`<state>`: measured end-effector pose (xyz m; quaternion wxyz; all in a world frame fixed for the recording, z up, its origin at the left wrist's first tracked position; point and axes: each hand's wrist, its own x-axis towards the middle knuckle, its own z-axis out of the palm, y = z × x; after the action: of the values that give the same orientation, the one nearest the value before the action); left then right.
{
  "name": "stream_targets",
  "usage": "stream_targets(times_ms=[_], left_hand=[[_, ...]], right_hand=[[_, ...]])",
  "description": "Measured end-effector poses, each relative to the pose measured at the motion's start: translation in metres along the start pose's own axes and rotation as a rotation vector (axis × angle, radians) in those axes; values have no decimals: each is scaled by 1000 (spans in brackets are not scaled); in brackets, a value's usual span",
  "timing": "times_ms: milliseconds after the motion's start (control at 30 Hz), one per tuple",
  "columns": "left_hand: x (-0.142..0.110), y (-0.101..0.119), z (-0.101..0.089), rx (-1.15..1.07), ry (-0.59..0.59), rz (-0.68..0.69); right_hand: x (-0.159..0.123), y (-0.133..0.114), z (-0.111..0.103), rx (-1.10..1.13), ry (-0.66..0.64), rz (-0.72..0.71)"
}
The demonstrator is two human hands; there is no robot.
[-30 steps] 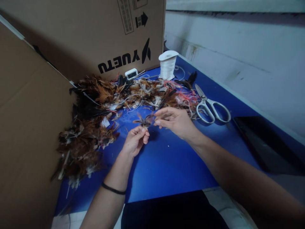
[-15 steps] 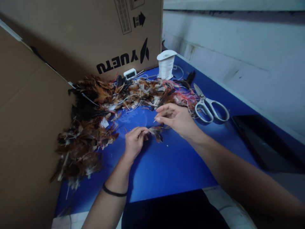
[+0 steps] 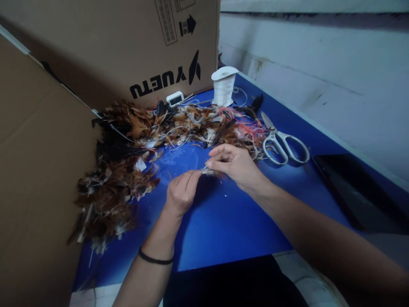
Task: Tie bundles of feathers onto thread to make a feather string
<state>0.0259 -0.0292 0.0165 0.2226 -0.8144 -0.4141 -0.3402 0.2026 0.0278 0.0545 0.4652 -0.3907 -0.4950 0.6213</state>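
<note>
Over the blue table, my left hand is pinched shut on a small bunch of feathers, holding it by the quill end. The tips point right, partly hidden under my right hand. My right hand is closed in a pinch, thumb against forefinger, right at the base of that bunch. A thin pale quill shows at its fingertips, seemingly a feather, mostly covered by the fingers. Behind both hands lies a long heap of brown, black and white feathers.
Silver scissors lie to the right, near a dark flat tablet-like object. A white spool and a small white digital display stand at the back. More feathers pile up left, against a cardboard box.
My left hand has turned over, so the bunch swings from pointing up to pointing right. My right hand, at first apart from it, now meets the bunch at its base.
</note>
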Motion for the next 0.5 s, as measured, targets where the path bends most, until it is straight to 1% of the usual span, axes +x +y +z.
stream_targets(times_ms=[300, 500], left_hand=[[3, 2, -1, 48, 15, 22], [3, 4, 0, 53, 10, 20]], right_hand=[[-3, -3, 6, -23, 32, 37], [-3, 1, 7, -82, 48, -24]])
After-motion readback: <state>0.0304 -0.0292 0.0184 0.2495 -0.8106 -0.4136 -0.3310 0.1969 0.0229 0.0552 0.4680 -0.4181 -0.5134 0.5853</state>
